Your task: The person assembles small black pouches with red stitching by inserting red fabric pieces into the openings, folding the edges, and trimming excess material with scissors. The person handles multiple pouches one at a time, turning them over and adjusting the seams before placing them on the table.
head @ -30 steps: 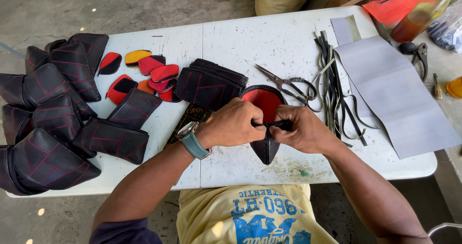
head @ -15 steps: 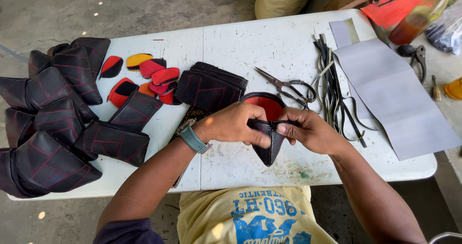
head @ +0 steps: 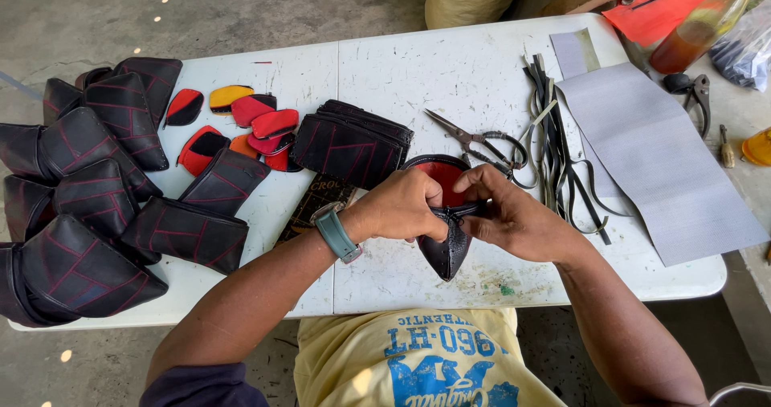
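Left hand [head: 401,206] and right hand [head: 514,218] both grip a black leather piece with red lining [head: 446,246], held just above the white counter [head: 418,78]. It appears light, pliable and non-fragile; best pinched at its stitched edges. Scissors [head: 478,140] lie near.

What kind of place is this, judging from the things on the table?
Probably a small craft workshop for leather goods: stitched black pieces are piled on a white table, beside scissors and black strips.

White folding table [head: 401,78] on sunlit grey concrete floor [head: 241,6]
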